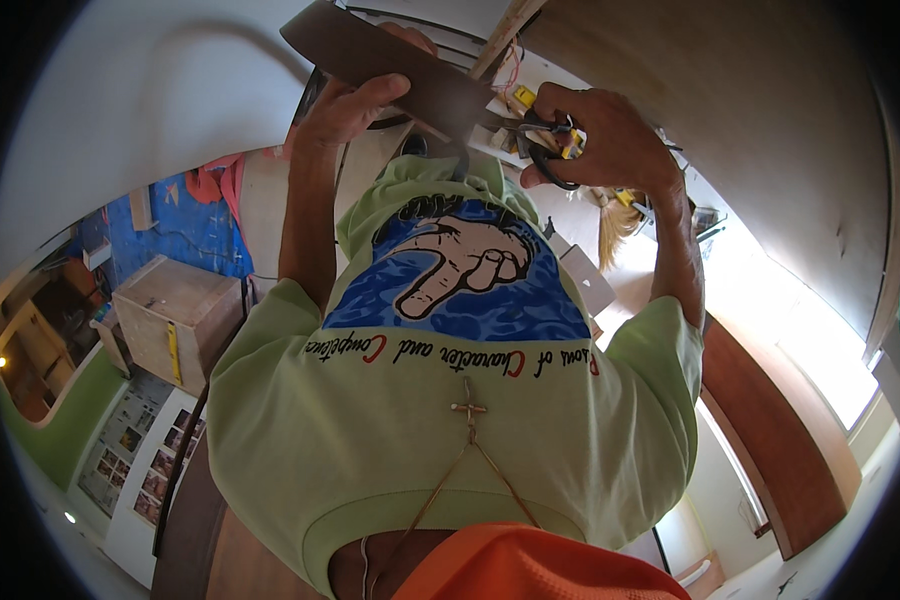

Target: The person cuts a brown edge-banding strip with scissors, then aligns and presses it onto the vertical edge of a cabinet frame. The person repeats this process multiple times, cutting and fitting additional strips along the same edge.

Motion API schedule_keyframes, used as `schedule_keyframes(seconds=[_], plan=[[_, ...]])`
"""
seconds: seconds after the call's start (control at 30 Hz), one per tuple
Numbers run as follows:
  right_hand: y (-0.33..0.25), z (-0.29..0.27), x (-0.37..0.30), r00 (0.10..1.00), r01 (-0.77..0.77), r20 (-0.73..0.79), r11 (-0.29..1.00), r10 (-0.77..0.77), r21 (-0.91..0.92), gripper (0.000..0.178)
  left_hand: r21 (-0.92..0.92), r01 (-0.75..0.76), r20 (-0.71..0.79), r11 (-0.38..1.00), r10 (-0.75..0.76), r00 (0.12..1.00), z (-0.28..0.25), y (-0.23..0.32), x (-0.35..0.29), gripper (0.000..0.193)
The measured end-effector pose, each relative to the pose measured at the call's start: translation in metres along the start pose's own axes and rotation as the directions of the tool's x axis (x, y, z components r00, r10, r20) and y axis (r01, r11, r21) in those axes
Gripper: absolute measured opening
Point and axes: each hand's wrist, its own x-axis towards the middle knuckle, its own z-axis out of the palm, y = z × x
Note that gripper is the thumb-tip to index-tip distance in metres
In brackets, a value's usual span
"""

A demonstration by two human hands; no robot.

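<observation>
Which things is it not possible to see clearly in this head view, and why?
In the head view:
Left hand: fingers partly behind the brown strip.
Scissors: tips, lost at the strip's edge.
Orange fabric: cut off by the lower edge.
Photos at left: details too small.

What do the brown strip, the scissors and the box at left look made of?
Brown strip: perhaps plastic or veneer, satin; thin, evenly coloured, with a soft sheen. Scissors: handles likely black plastic, from their smooth, rounded look; slim dark blades probably metal. Box: seemingly unpainted plywood, matt; pale tan, flat panels.
</observation>
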Motion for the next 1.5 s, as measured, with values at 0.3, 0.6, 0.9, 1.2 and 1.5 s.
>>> schedule_keyframes(seconds=[0.3, 0.6, 0.9, 1.2, 1.5], plan=[[0.002, 0.004, 0.002, 0.997, -0.069, -0.02, 0.997, 0.07, 0.031, 0.05, -0.062, 0.038, -0.077, 0.997, -0.042, 0.996, 0.001, -0.004, -0.003, 0.037], [0.002, 0.005, 0.001, 0.992, -0.123, 0.004, 0.992, 0.123, 0.019, 0.044, -0.085, 0.04, -0.075, 0.996, -0.047, 0.996, 0.0, -0.008, -0.007, 0.036], [0.036, -0.006, 0.002, 0.963, -0.084, 0.269, 0.96, 0.008, 0.269, 0.041, -0.178, 0.029, -0.111, 0.984, -0.05, 0.993, -0.001, -0.001, -0.01, 0.04], [0.034, -0.018, 0.027, 0.809, 0.001, 0.568, 0.967, -0.151, 0.255, 0.049, -0.207, 0.133, 0.105, 0.969, -0.113, 0.988, -0.009, -0.006, 0.01, 0.04], [0.023, -0.002, 0.049, 0.772, -0.068, 0.616, 0.942, -0.159, 0.329, 0.055, -0.273, 0.271, 0.149, 0.923, -0.237, 0.96, -0.004, -0.02, 0.008, 0.045]])
